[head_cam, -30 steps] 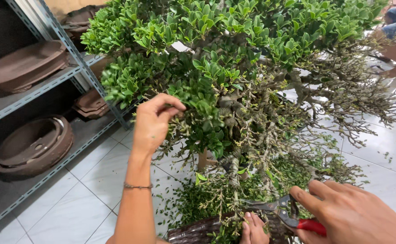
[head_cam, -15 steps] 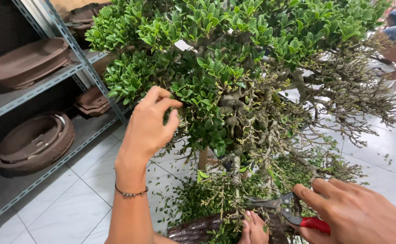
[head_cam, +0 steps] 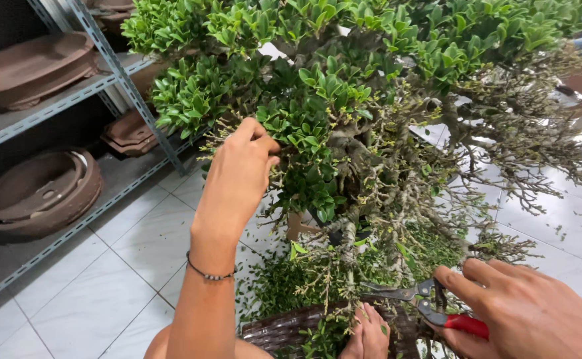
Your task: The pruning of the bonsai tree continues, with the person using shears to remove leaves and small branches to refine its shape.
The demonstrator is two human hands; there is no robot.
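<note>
while left hand (head_cam: 238, 174) pinches a twig of the shrub (head_cam: 344, 100), right hand (head_cam: 537, 312), closed on near-shut shears (head_cam: 424, 302), pointing left, low beneath.

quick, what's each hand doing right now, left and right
Left hand: fingers closed, pinching into the foliage of the bonsai tree.
Right hand: closed around the red-handled pruning shears, blades pointing into the lower twigs.

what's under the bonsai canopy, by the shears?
Under the bonsai: bare twiggy branches, green clippings on the white tile floor and a dark woven basket. The right hand holds red-handled shears there. Foliage hides the pot and the trunk's base.
</note>
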